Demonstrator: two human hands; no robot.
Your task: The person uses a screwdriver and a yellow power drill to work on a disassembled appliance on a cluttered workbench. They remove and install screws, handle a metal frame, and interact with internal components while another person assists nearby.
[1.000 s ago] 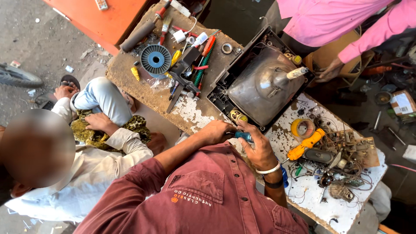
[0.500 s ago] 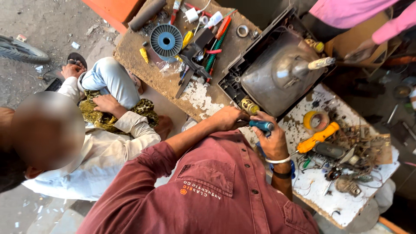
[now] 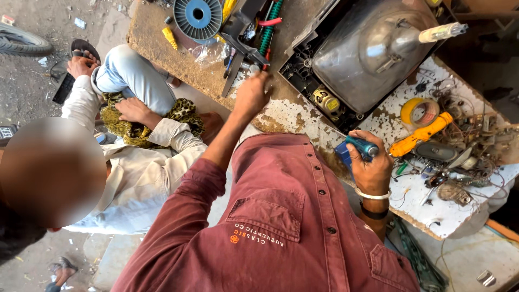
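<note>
My left hand stretches forward over the worn wooden bench to a pile of hand tools. Its fingertips rest among the pliers and screwdrivers there, and its fingers are hidden behind the back of the hand. My right hand stays close to my body at the bench edge, closed around a blue-handled screwdriver. Just beyond it lies an opened picture tube set, grey and funnel-shaped in a black frame.
A blue wire spool sits at the bench's far end. A yellow tape roll, an orange tool and tangled wires lie on the chipped white table. A person in a white shirt sits at the left.
My left hand left the spot beside my right hand and reached forward to the tool pile. My right hand kept the blue-handled screwdriver and drew back slightly.
</note>
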